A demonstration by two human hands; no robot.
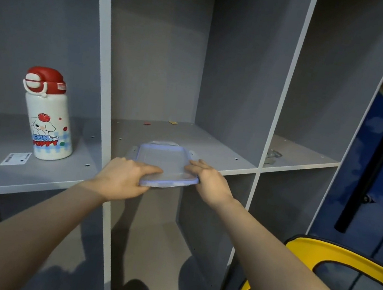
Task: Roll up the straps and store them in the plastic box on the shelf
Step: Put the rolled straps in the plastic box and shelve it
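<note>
A flat clear plastic box [166,159] with a pale blue rim and lid sits at the front edge of the middle shelf compartment, its near end jutting past the edge. My left hand [123,179] grips its near left corner, thumb on the lid and fingers beneath. My right hand [207,179] holds its right side, fingers lying along the rim. No straps are visible; the box's contents cannot be made out through the lid.
The grey shelf board [221,154] carries two small coloured bits at the back. A white bottle with a red cap [47,115] stands in the left compartment near a label. A metal piece [272,155] lies in the right compartment. A yellow object [340,271] sits lower right.
</note>
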